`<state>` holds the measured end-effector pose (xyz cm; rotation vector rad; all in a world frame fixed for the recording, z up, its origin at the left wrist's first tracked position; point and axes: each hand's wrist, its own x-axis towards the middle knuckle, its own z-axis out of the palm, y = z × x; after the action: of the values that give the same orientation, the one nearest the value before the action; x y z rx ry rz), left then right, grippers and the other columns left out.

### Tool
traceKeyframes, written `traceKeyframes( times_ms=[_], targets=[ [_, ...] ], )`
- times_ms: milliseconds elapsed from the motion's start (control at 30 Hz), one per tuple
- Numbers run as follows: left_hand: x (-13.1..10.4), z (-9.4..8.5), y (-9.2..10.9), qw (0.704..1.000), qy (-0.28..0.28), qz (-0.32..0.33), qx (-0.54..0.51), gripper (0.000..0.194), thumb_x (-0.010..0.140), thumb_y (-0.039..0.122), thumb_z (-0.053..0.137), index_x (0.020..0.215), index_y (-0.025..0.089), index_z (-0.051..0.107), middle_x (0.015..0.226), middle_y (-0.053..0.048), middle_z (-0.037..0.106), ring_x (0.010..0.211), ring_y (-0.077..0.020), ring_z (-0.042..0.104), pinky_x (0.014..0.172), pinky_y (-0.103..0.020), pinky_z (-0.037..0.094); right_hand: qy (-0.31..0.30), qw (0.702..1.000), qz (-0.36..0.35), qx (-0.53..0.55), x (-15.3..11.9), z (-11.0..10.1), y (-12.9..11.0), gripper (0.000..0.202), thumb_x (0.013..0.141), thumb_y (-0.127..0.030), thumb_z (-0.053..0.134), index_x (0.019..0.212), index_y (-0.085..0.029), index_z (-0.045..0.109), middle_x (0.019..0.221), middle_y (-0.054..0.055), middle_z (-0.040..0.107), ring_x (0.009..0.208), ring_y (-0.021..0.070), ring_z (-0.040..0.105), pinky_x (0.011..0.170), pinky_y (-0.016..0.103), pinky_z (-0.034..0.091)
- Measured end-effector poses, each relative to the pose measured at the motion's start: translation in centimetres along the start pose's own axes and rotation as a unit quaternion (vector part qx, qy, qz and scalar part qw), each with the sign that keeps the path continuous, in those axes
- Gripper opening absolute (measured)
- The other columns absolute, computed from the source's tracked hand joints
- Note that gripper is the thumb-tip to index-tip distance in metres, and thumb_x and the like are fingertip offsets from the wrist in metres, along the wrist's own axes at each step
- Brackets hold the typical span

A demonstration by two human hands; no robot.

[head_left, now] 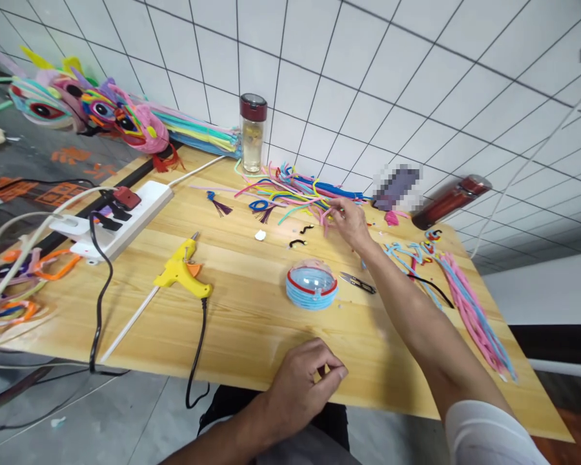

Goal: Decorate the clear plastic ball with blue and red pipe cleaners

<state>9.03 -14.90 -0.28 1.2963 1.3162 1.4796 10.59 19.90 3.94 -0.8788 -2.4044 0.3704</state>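
My right hand (351, 223) reaches across the table to a loose pile of coloured pipe cleaners (295, 194). Its fingers are bent and closed on a pipe cleaner at the right end of the pile; which strand exactly is hard to make out. My left hand (307, 384) rests at the front table edge, fingers curled in and thumb near the forefinger, with nothing visible in it. Between the hands sits a clear plastic ball (312, 284), its lower part wrapped in light blue pipe cleaner with a red band above. Thread snips (358, 283) lie to the ball's right.
A yellow glue gun (181, 268) with a white stick and black cable lies left, near a power strip (126, 219). Behind stand a glass bottle (252, 135) and a leaning red flask (450, 201). Pink and blue pipe cleaners (474, 316) lie right; colourful fuzzy heads (97, 110) sit far left.
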Motion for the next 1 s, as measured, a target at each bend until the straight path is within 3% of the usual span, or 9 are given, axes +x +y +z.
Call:
traceKeyframes(
  times_ms=[133, 433, 567, 667, 800, 1000],
  targets=[
    [0.0, -0.1, -0.2, 1.0, -0.003, -0.005, 0.015, 0.018, 0.088, 0.011, 0.068, 0.072, 0.018, 0.068, 0.07, 0.0, 0.068, 0.065, -0.0103, 0.061, 0.062, -0.021, 0.042, 0.058, 0.997, -0.006, 0.045, -3.3, -1.8, 0.3, 0.017, 0.093, -0.023, 0.06, 0.096, -0.023, 0.077, 0.1, 0.007, 0.081, 0.091, 0.0238, 0.071, 0.087, 0.039, 0.056],
    [0.4, 0.2, 0.6, 0.999, -0.011, -0.02, 0.03, 0.019, 0.09, 0.021, 0.069, 0.071, 0.018, 0.068, 0.069, 0.0, 0.067, 0.065, -0.0111, 0.058, 0.064, -0.024, 0.041, 0.129, 0.99, -0.026, 0.046, -10.5, -6.5, 0.3, 0.009, 0.093, -0.028, 0.07, 0.088, -0.024, 0.076, 0.09, 0.006, 0.078, 0.084, 0.0229, 0.071, 0.08, 0.039, 0.057],
    [0.6, 0.9, 2.1, 0.998, 0.004, -0.055, -0.007, 0.02, 0.089, 0.028, 0.07, 0.072, 0.018, 0.07, 0.07, -0.001, 0.065, 0.067, -0.0115, 0.056, 0.066, -0.026, 0.041, 0.137, 0.988, -0.07, 0.023, -14.2, -8.8, -2.1, 0.007, 0.096, -0.027, 0.072, 0.092, -0.025, 0.077, 0.088, 0.004, 0.079, 0.084, 0.0227, 0.073, 0.081, 0.039, 0.057],
    [0.9, 1.7, 2.7, 0.986, 0.04, -0.126, -0.101, 0.022, 0.087, 0.04, 0.074, 0.09, 0.017, 0.074, 0.077, 0.0, 0.064, 0.065, -0.0101, 0.053, 0.064, -0.025, 0.042, 0.121, 0.986, -0.112, 0.028, -18.0, -10.0, -5.1, 0.007, 0.098, -0.023, 0.072, 0.094, -0.026, 0.077, 0.089, 0.005, 0.079, 0.085, 0.0229, 0.075, 0.081, 0.039, 0.057],
    [1.3, 2.4, 2.4, 0.958, 0.067, -0.175, -0.216, 0.042, 0.082, 0.049, 0.081, 0.107, 0.017, 0.07, 0.088, 0.001, 0.064, 0.059, -0.0072, 0.052, 0.056, -0.023, 0.041, 0.103, 0.981, -0.156, 0.049, -22.4, -10.0, -8.5, 0.014, 0.097, -0.014, 0.071, 0.101, -0.026, 0.076, 0.089, 0.005, 0.079, 0.084, 0.0225, 0.075, 0.076, 0.038, 0.058],
    [0.9, 2.5, 2.0, 0.957, 0.052, -0.18, -0.221, 0.038, 0.084, 0.053, 0.081, 0.085, 0.016, 0.07, 0.07, 0.003, 0.06, 0.055, -0.0066, 0.05, 0.054, -0.021, 0.04, 0.095, 0.979, -0.175, 0.052, -25.1, -8.8, -9.8, 0.015, 0.097, -0.011, 0.07, 0.102, -0.025, 0.073, 0.086, 0.004, 0.076, 0.077, 0.0205, 0.072, 0.072, 0.037, 0.057]
  ],
)
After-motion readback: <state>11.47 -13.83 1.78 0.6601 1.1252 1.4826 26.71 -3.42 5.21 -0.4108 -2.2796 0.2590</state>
